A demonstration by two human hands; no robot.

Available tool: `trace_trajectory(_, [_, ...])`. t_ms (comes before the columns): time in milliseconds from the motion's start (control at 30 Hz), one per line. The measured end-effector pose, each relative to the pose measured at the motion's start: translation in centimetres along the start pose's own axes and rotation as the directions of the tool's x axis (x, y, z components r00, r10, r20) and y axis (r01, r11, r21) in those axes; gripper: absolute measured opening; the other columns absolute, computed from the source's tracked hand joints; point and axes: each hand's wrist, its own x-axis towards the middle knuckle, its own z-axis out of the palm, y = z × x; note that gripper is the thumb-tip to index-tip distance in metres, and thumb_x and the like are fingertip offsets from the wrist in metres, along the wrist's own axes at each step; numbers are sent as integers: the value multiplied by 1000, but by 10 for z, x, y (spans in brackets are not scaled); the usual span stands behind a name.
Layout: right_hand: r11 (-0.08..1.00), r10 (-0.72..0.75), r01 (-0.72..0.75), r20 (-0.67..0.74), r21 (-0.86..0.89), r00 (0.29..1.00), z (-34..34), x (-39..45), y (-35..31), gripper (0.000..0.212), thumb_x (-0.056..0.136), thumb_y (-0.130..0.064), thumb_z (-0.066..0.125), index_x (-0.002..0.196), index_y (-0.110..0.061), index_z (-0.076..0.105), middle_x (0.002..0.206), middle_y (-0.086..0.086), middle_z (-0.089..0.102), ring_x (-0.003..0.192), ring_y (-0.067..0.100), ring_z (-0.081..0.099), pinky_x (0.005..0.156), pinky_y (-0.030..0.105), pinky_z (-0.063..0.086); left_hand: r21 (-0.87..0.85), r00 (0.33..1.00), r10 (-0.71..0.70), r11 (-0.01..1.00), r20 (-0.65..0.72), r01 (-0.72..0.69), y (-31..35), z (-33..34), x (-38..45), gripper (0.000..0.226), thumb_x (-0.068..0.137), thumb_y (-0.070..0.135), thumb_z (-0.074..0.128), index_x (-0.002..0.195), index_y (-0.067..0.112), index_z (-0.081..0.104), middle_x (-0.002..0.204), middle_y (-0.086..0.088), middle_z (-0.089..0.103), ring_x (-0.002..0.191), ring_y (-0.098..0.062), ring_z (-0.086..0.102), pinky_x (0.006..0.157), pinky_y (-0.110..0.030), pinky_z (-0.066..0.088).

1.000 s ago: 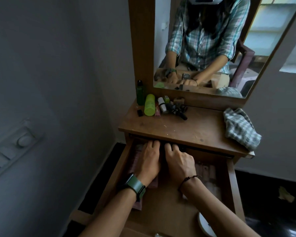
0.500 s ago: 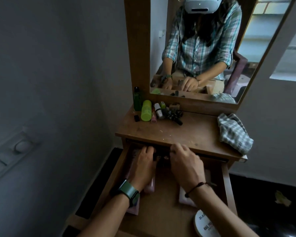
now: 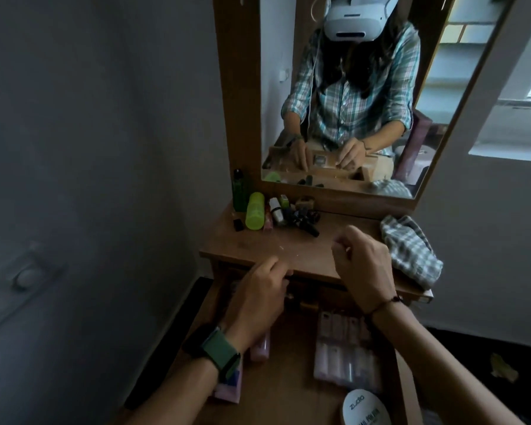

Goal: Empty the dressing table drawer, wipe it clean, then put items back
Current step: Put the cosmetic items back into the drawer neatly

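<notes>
Lifted from deep in open drawer (image 3: 288, 381) toward tabletop (image 3: 304, 250), both hands: right hand (image 3: 364, 265) and left hand (image 3: 258, 296) curled, contents indiscernible; packets (image 3: 347, 354) remaining inside, emptying unfinished, checked cloth (image 3: 411, 250) waiting alongside.

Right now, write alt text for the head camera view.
Two bare hands, left and right, rise with curled fingers over an open wooden dressing-table drawer still holding clear plastic packets. On the wooden tabletop lie a lime-green bottle and a checked cloth, below a mirror.
</notes>
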Motion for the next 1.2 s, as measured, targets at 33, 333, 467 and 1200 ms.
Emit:
trace_trajectory(33, [1000, 14, -13, 32, -10, 999, 4, 12, 1, 6, 83, -9, 58, 78, -6, 61, 75, 11, 66, 68, 30, 60, 57, 27, 35, -14, 998, 51, 999, -36, -52, 5, -5, 12, 15, 86, 3, 54, 98, 7, 62, 100, -9, 60, 91, -23, 57, 71, -26, 41])
trace_trajectory(333, [954, 242, -144, 396, -261, 886, 51, 70, 0, 39, 83, -35, 61, 113, -10, 56, 114, 13, 59, 103, 32, 58, 76, 35, 46, 331, 975, 119, 927, 186, -176, -7, 1, 118, 55, 89, -2, 45, 138, 20, 40, 122, -16, 46, 112, -31, 42, 90, -36, 37])
trace_trajectory(467, [948, 256, -175, 314, -264, 914, 54, 71, 2, 21, 89, -20, 50, 103, -9, 60, 109, 15, 63, 99, 35, 60, 67, 33, 41, 497, 952, 228, 813, 206, -303, -11, 10, 124, 44, 94, 4, 36, 137, 13, 38, 126, -16, 46, 115, -32, 42, 90, -41, 39])
trace_trajectory(1200, [993, 43, -24, -162, 115, 986, -50, 9, 2, 11, 74, -17, 71, 72, -6, 67, 63, 2, 58, 61, 7, 49, 59, 15, 36, -37, 984, 172, 984, -50, -174, 20, -87, 43, 10, 85, 12, 61, 92, 6, 66, 91, -9, 66, 82, -17, 59, 68, -18, 38])
